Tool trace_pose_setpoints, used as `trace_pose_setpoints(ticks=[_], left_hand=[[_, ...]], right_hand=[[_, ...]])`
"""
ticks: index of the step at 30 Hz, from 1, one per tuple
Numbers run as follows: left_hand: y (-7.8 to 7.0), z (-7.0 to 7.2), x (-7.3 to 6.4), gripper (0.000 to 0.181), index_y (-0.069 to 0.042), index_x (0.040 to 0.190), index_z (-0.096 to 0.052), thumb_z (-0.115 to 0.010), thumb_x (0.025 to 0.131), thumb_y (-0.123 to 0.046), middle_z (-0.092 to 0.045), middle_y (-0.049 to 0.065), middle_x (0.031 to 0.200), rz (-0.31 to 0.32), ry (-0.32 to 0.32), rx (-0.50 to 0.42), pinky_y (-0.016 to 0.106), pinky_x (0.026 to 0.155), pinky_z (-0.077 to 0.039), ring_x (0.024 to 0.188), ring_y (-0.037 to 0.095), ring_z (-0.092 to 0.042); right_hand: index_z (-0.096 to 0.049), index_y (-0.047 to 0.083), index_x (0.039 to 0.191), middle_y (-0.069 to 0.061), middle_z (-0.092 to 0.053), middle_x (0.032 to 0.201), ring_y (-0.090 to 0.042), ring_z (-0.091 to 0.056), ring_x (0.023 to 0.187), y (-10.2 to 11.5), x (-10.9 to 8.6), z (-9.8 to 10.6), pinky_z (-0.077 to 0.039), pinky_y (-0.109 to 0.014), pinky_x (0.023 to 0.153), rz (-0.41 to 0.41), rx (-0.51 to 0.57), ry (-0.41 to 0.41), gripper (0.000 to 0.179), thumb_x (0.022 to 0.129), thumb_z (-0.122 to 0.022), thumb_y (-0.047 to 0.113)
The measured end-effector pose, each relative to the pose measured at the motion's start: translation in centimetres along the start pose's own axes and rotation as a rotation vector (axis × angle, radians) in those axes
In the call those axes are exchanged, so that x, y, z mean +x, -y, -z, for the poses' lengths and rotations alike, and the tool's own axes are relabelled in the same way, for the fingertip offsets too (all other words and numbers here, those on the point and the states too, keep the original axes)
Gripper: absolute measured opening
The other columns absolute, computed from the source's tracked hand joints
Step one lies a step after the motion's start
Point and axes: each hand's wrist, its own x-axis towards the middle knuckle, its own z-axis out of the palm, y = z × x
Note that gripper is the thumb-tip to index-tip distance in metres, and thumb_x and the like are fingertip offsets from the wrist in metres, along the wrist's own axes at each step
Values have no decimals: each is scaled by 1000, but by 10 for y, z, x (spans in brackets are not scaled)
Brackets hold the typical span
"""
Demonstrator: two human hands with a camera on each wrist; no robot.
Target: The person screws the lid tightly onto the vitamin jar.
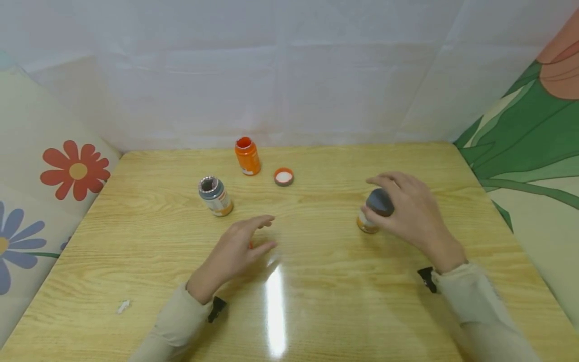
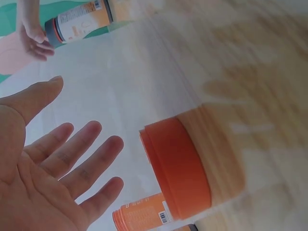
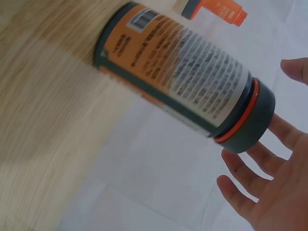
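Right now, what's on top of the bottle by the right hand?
A dark lid sits on the bottle, with an orange ring showing just below it. The lid covers the mouth, so neither the opening nor the contents can be seen.

yellowish wood-grain worktop [image 1: 316, 271], bright streak of light [image 1: 276, 314] on it, creased white backdrop [image 1: 280, 85], printed flowers [image 1: 78, 171] left, green leaves [image 1: 534, 136] right

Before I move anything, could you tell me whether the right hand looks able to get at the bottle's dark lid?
Quite likely, yes: the right hand is open around the dark lid, thumb and fingers to either side, and nothing seems to block them, though contact is unclear.
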Motion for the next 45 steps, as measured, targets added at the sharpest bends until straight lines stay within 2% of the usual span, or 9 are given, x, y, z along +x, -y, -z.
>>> trace_pose_setpoints(ticks=[7,10,12,16,19,25,35,45], left_hand=[[3,3,-2,53,-5,131,-60,-79,85,-22,-72,12,119,26,-3,9,29,70,-54,73,18,-63],[5,5,-3,53,-5,132,-60,-78,86,-24,-71,12,119,37,-6,13,22,65,-52,67,13,-60],[6,6,-4,53,-5,132,-60,-78,86,-24,-71,13,120,46,-9,12,23,65,-53,67,11,-61],[10,9,-6,52,-4,131,-60,-78,86,-23,-71,14,119,62,-19,7,34,74,-59,78,18,-69],[13,11,-7,53,-4,131,-60,-78,86,-22,-71,15,119,80,-30,10,44,84,-59,91,26,-71],[16,18,-8,53,-3,131,-60,-79,85,-22,-71,16,119,105,-54,33,49,92,-56,109,32,-68],[28,28,-12,52,-3,132,-58,-76,88,-21,-68,17,122,194,-61,18,54,96,-52,112,36,-64],[39,32,-17,51,-1,132,-58,-76,88,-19,-66,20,127,241,-107,-14,56,100,-50,118,38,-62]], right_hand=[[-64,12,128,-16,-64,127,-39,-58,117,13,11,-9,-47,-60,96,107,23,-23,54,80,-76,36],[-64,12,129,-16,-64,128,-38,-59,118,21,16,-14,-47,-59,99,143,33,-20,56,80,-76,37],[-64,12,129,-16,-64,128,-38,-58,118,26,20,-17,-46,-58,100,152,50,-22,56,80,-77,38],[-64,13,129,-14,-64,128,-35,-58,120,39,27,-25,-47,-55,101,164,100,-30,56,80,-77,38],[-64,13,128,-13,-64,128,-34,-58,121,48,33,-30,-47,-53,103,186,135,-30,56,80,-77,38],[-63,14,131,-12,-63,131,-32,-57,123,64,43,-39,-48,-52,103,201,157,11,56,82,-76,39],[-58,13,137,-12,-58,139,-31,-53,130,77,57,-52,-43,-50,110,168,167,125,58,89,-70,44],[-54,12,140,-11,-56,142,-30,-52,132,81,64,-67,-42,-51,112,114,285,163,62,88,-72,42]])
